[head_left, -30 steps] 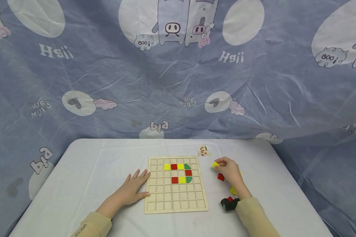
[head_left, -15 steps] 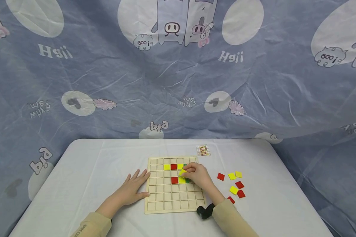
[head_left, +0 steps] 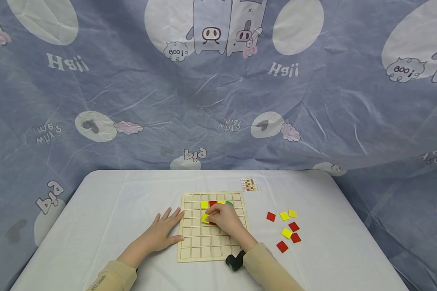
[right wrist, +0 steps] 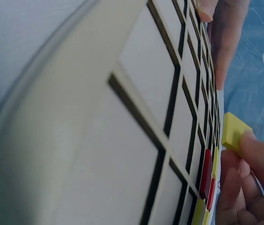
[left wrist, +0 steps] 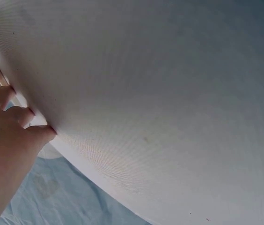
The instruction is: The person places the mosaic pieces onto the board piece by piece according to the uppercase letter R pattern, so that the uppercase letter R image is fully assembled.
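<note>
A wooden grid board [head_left: 216, 252] lies on the table, with yellow, red and green tiles in some of its squares. My right hand [head_left: 226, 221] is over the board and pinches a yellow tile [head_left: 205, 218] between thumb and fingers, just left of the red tile in the third row. In the right wrist view the pinched yellow tile [right wrist: 234, 132] appears above the board's surface. The right hand hides several of the set tiles. My left hand [head_left: 162, 232] rests with fingers spread, its thumb and fingertips touching the board's left edge.
Several loose red tiles [head_left: 282, 246] and yellow tiles [head_left: 286, 233] lie on the white table to the right of the board. A small printed pattern card [head_left: 249, 184] lies behind the board. A patterned cloth [head_left: 189, 101] hangs behind the table.
My right hand has carried the yellow tile leftward from the loose tiles, across the board to the left of the third-row red tile. The left hand has stayed at the board's edge.
</note>
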Tool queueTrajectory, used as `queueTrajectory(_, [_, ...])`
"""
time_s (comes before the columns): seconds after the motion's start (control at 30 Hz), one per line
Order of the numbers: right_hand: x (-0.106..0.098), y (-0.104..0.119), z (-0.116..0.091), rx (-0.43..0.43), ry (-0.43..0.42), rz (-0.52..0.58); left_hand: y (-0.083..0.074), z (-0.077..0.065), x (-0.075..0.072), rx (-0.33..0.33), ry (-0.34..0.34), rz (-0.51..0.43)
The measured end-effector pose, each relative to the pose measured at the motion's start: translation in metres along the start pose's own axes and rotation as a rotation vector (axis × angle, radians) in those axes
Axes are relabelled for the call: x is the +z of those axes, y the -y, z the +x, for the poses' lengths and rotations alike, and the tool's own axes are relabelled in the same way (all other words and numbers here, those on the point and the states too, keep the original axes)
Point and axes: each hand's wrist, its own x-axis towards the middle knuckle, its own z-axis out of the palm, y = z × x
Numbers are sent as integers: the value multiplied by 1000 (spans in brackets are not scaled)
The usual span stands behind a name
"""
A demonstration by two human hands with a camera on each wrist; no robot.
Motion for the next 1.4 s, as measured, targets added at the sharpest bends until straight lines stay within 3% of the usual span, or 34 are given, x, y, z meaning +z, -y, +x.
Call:
queueTrajectory(0.53, [11, 1, 5, -29, 3, -205, 1, -1, 0, 0, -2, 1])
queueTrajectory(0.7, [4, 2, 3, -4, 12, -133, 2, 0, 1, 2, -5, 4])
queueTrajectory(1.03, [-53, -25, -6, 94, -101, 20, 1, 0, 1, -1, -5, 8])
queueTrajectory(1.23, [-91, -55, -13, 173, -203, 3, -1, -1, 1, 2, -10, -1])
queueTrajectory(1.4, [-118, -74, -23, 259, -238, -26, -1, -1, 1, -4, -8, -1])
